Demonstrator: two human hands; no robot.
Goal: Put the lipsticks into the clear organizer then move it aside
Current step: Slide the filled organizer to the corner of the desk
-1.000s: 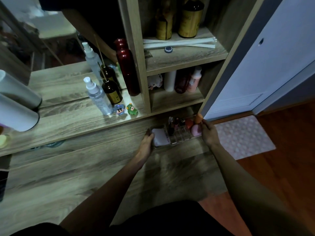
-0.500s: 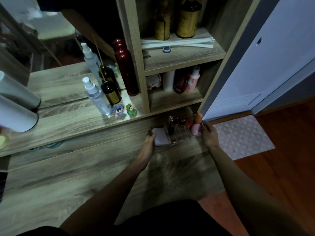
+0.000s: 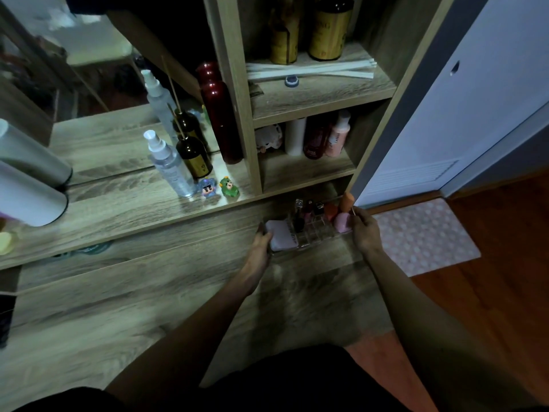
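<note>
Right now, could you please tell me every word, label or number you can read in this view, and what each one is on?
None can be read for certain.
Amber bottles, top shelf: gold label print, too blurred.
Dark diffuser bottle: yellow label, too small.
Pink bottle and dark red bottle, lower shelf: print too small.
White pad in the clear organizer: dark edge marking, unreadable.

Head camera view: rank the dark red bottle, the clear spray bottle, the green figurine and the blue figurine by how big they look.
1. dark red bottle
2. clear spray bottle
3. green figurine and blue figurine: look alike, no ranking.
</note>
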